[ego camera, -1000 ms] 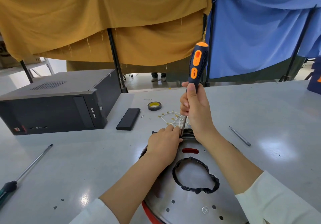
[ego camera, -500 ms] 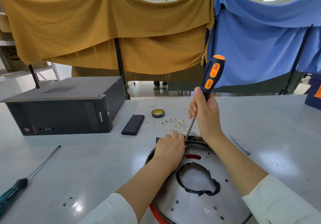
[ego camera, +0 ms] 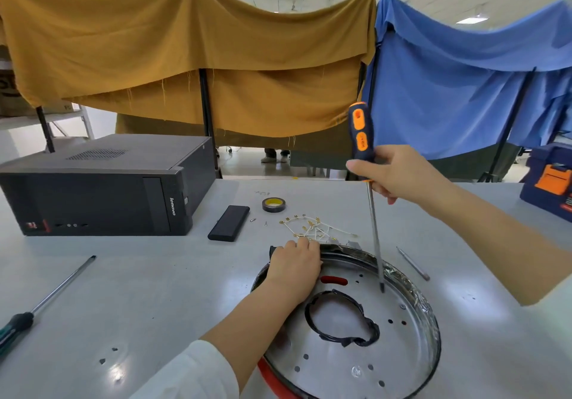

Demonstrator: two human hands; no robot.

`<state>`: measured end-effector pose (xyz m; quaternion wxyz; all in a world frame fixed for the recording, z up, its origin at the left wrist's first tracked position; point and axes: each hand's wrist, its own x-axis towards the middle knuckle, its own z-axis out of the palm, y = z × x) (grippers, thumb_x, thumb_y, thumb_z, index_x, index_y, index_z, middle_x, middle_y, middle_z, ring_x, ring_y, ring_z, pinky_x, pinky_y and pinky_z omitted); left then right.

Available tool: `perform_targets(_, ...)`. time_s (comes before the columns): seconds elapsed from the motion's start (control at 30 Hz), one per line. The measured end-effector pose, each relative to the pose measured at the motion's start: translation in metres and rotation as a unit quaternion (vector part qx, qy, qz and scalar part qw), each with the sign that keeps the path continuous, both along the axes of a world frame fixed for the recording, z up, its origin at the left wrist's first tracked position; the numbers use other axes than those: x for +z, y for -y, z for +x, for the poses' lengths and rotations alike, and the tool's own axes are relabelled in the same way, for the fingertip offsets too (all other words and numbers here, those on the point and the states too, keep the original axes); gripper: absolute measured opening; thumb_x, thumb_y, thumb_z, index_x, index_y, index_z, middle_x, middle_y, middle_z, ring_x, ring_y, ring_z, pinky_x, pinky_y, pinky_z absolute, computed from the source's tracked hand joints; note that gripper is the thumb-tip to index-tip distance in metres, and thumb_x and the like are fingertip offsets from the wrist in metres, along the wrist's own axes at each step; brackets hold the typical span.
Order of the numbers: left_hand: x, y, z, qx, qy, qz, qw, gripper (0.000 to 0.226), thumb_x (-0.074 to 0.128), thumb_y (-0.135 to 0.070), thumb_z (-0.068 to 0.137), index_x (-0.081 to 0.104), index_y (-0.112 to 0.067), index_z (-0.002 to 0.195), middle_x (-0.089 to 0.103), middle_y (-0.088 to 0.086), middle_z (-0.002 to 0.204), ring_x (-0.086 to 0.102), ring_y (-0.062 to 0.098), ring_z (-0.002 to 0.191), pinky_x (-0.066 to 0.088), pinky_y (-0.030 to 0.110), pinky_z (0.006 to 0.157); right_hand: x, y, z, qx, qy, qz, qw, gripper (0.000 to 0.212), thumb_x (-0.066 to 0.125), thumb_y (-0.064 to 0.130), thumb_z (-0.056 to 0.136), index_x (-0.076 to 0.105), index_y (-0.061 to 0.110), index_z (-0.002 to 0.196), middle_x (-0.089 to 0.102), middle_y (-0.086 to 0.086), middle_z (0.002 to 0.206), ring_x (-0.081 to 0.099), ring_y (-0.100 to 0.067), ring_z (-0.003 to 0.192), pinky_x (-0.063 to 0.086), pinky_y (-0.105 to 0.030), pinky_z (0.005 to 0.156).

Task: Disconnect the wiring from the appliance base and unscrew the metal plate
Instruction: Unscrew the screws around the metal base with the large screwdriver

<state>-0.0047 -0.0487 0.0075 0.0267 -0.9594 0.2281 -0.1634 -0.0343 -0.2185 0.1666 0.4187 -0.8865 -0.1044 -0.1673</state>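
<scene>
Holding the orange-and-navy screwdriver (ego camera: 360, 138) upright, your right hand (ego camera: 399, 173) wraps its grip around the lower handle, fingers curled and pressed on it, thumb pointing left across the shaft's top. The long shaft drops almost vertically and its tip meets the metal plate (ego camera: 349, 349) near the far right inner rim, beside a few small holes. Your left hand (ego camera: 294, 267) rests on the far left edge of the plate, fingers bent over the rim; whether that grip pinches anything underneath you cannot tell, since the fingertips are hidden. The plate is a round, shiny disc lying on the grey desk (ego camera: 148, 290) directly before you, with a red slot (ego camera: 333, 280) near your left hand, a large central cut-out ringed by black tape (ego camera: 340, 321), and a red band (ego camera: 272, 377) showing under its near left edge. Just beyond the plate lies the wiring (ego camera: 312, 228), a loose tangle of pale leads with brass terminals, resting on the desk and apart from the plate. Farther back sit a roll of tape (ego camera: 274, 204) and a flat black case (ego camera: 229, 223). A black computer tower (ego camera: 102, 188) lies on its side at the left. A second screwdriver (ego camera: 40, 306) lies at the near left, and a thin metal rod (ego camera: 413, 263) lies right of the plate.
</scene>
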Motion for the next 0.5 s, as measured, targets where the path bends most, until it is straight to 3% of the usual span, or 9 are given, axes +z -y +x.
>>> perform_targets(0.13, -0.001, -0.001, 0.0, 0.004, 0.0, 0.004, 1.0, 0.031, 0.031, -0.032, 0.101, 0.041, -0.009, 0.12, 0.049, 0.009, 0.121, 0.051, 0.027, 0.104, 0.032, 0.033, 0.068, -0.005, 0.005, -0.001, -0.02, 0.028, 0.147, 0.989, 0.022, 0.065, 0.037, 0.087, 0.061, 0.015, 0.089, 0.062, 0.002, 0.05, 0.041, -0.008, 0.034, 0.044, -0.019, 0.039)
perform_targets(0.23, -0.002, -0.001, 0.001, 0.003, 0.001, 0.004, 1.0, 0.031, 0.031, -0.033, 0.102, 0.042, -0.01, 0.119, 0.049, 0.009, 0.12, 0.051, 0.027, 0.103, 0.032, 0.034, 0.068, -0.009, 0.007, -0.002, -0.015, 0.053, 0.192, 0.98, 0.013, 0.065, 0.03, 0.087, 0.061, 0.017, 0.087, 0.068, 0.001, 0.061, 0.05, -0.01, 0.041, 0.049, -0.023, 0.044)
perform_targets(0.4, 0.0, 0.0, 0.0, 0.007, -0.004, 0.008, 1.0, 0.032, 0.031, -0.034, 0.102, 0.042, -0.01, 0.12, 0.049, 0.009, 0.121, 0.051, 0.027, 0.104, 0.033, 0.034, 0.069, -0.034, 0.003, -0.005, 0.068, -0.037, 0.083, 0.994, 0.012, 0.067, 0.043, 0.083, 0.062, 0.035, 0.09, 0.073, -0.002, 0.076, 0.066, -0.02, 0.052, 0.05, -0.024, 0.046)
perform_targets(0.5, 0.002, 0.0, -0.001, 0.007, -0.007, 0.006, 1.0, 0.032, 0.031, -0.034, 0.102, 0.042, -0.01, 0.12, 0.049, 0.009, 0.121, 0.051, 0.027, 0.104, 0.033, 0.034, 0.069, -0.059, -0.006, -0.004, 0.099, -0.075, 0.077, 0.989, 0.022, 0.07, 0.038, 0.082, 0.063, 0.028, 0.099, 0.071, -0.008, 0.072, 0.066, -0.028, 0.052, 0.052, -0.026, 0.049)
